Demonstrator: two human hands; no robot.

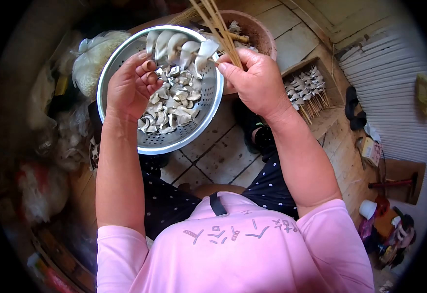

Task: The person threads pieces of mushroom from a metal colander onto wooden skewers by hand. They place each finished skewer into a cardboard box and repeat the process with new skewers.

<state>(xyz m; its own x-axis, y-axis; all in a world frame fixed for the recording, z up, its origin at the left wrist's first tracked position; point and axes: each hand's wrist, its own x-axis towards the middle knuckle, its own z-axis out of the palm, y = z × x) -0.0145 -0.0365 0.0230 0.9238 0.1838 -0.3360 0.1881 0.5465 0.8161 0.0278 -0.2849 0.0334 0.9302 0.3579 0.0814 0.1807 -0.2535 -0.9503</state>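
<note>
Just beside left fingertips (148,66), skewered mushrooms (176,43)

A gap between left hand (138,83) and right hand (255,78) leads down to the mushroom pieces (175,103) in the colander (150,148); the loaded skewer (163,46) bars its far side; sticks (217,28) and a bowl (268,38) crowd the right; room remains over the floor (211,158).

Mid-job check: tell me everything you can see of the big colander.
The colander is a round, silvery, metal-looking bowl with a shiny rim and a wall pierced by small holes. It sits open side up, left of the picture's upper middle; what supports it is hidden. Loose, pale mushroom pieces lie heaped across its bottom. The left hand overlaps its left side in view; whether they touch is unclear.
</note>
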